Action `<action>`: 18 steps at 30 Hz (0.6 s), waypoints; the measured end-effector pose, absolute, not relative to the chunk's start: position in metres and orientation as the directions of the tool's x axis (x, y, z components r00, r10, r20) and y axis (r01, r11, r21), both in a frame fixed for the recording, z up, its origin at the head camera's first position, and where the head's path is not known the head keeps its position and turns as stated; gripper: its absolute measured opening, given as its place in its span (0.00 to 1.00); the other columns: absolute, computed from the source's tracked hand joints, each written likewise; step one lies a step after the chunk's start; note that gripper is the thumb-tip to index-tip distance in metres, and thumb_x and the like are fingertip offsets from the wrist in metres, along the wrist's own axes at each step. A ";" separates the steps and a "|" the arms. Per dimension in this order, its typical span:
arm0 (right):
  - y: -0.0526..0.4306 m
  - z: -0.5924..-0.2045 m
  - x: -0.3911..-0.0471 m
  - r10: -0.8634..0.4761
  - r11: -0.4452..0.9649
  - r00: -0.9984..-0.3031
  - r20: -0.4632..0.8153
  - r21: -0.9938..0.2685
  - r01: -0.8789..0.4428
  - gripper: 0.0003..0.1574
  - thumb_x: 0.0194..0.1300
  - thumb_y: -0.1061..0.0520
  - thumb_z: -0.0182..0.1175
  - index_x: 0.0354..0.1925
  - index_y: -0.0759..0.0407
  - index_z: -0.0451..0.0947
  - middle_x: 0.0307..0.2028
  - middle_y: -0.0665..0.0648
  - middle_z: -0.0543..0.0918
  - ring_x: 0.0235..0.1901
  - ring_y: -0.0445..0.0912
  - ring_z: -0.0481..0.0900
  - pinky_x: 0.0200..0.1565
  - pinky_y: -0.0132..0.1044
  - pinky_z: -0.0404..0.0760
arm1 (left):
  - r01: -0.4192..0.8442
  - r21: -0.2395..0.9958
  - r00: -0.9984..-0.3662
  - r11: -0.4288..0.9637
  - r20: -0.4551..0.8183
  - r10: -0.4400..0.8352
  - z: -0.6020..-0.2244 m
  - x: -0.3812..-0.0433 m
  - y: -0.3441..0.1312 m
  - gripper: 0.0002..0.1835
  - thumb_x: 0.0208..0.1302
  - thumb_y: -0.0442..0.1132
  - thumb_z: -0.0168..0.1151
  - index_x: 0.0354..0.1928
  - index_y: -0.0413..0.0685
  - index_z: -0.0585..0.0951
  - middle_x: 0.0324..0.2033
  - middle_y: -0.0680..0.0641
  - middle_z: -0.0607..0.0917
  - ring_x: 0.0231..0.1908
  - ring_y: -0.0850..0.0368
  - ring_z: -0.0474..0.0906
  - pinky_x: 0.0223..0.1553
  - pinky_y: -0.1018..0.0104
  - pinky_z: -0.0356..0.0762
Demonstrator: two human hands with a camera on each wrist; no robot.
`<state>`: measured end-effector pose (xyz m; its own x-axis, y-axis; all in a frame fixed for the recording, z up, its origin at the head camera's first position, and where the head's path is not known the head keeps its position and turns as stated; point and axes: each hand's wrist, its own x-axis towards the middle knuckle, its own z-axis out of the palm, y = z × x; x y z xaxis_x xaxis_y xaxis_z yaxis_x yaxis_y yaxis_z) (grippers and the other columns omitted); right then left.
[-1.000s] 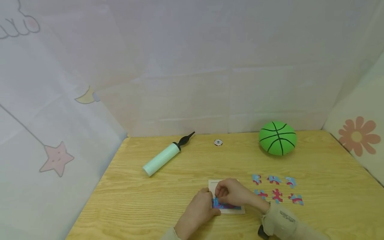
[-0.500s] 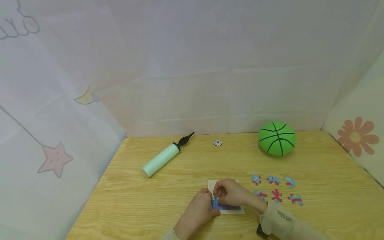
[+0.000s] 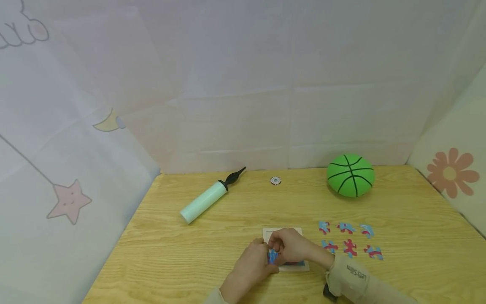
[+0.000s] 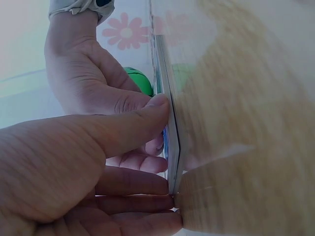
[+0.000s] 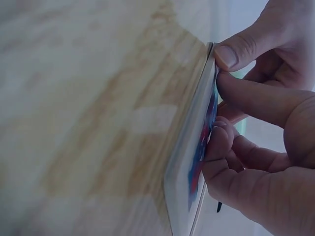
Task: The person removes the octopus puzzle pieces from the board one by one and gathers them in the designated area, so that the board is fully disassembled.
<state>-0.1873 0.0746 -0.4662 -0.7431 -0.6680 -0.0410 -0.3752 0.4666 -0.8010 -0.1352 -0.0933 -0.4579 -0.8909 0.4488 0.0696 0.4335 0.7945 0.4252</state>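
A small white-rimmed puzzle tray [image 3: 297, 269] lies near the front of the wooden table, with blue and dark red puzzle pieces [image 3: 272, 256] in its lower part. My left hand [image 3: 250, 262] holds the tray at its left side; in the left wrist view the thumb [image 4: 156, 105] lies on the rim and the other fingers line the edge. Over the tray, my right hand [image 3: 293, 245] has its fingers curled down, thumb and fingertips at a blue puzzle piece on the left. Much of that piece is hidden under the fingers. Blue and red pieces [image 5: 202, 152] also show beneath them in the right wrist view.
Several loose puzzle pieces [image 3: 350, 248] lie in two rows right of the tray. Farther back are a mint hand pump [image 3: 205, 202] with a black nozzle, a poker chip [image 3: 275, 180] and a green ball [image 3: 351, 175]. A pale printed cloth [image 3: 235, 105] stands behind the table.
My right hand has shifted slightly left and down over the tray, its fingertips now lower on the blue piece. The left hand keeps its hold, and the loose pieces have not moved.
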 end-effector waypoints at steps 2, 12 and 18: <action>0.074 -0.466 -0.188 -0.669 0.474 -0.742 -0.040 -0.792 -0.384 0.19 0.41 0.70 0.73 0.33 0.62 0.78 0.24 0.52 0.77 0.21 0.36 0.69 0.25 0.29 0.72 | 0.434 0.419 -0.892 0.798 0.071 0.447 -0.458 -0.135 -0.093 0.20 0.42 0.44 0.79 0.30 0.34 0.84 0.35 0.44 0.81 0.27 0.64 0.76 0.29 0.77 0.76; 0.072 -0.467 -0.184 -0.666 0.479 -0.746 -0.006 -0.770 -0.421 0.20 0.38 0.71 0.74 0.31 0.61 0.77 0.22 0.50 0.75 0.20 0.34 0.67 0.23 0.28 0.71 | 0.429 0.412 -0.894 0.804 0.067 0.442 -0.460 -0.135 -0.094 0.19 0.43 0.44 0.79 0.30 0.36 0.84 0.33 0.47 0.80 0.27 0.66 0.72 0.29 0.76 0.76; 0.072 -0.468 -0.186 -0.670 0.470 -0.742 -0.002 -0.775 -0.423 0.22 0.38 0.73 0.73 0.30 0.60 0.74 0.23 0.50 0.75 0.20 0.35 0.67 0.23 0.28 0.70 | 0.429 0.402 -0.896 0.809 0.076 0.438 -0.460 -0.136 -0.094 0.18 0.43 0.44 0.79 0.24 0.39 0.81 0.29 0.50 0.78 0.25 0.67 0.67 0.27 0.75 0.74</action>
